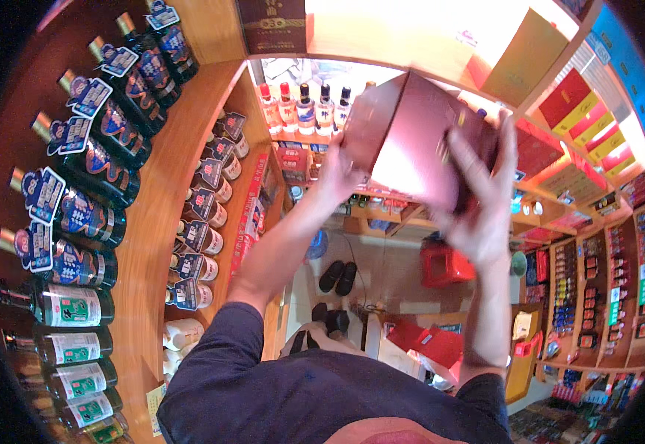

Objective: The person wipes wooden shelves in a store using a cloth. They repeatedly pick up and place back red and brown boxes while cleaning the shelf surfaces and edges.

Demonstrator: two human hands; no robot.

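Both my hands are raised in front of the shelves around a dark maroon gift box (417,133), which is tilted with one edge toward me. My left hand (342,172) grips its left side near the lower corner. On the right, my right hand (481,191) has its fingers spread across the box's side, partly blurred. Behind the box, small clear bottles (305,111) with red or dark caps stand on a lit shelf. The box hides part of that shelf.
Dark glass bottles (108,139) with hanging tags line the left shelf, above smaller tagged bottles (208,205). A yellow box (525,58) stands at upper right. Below are black slippers (338,277), a red plastic stool (447,266) and a counter with red boxes (428,344).
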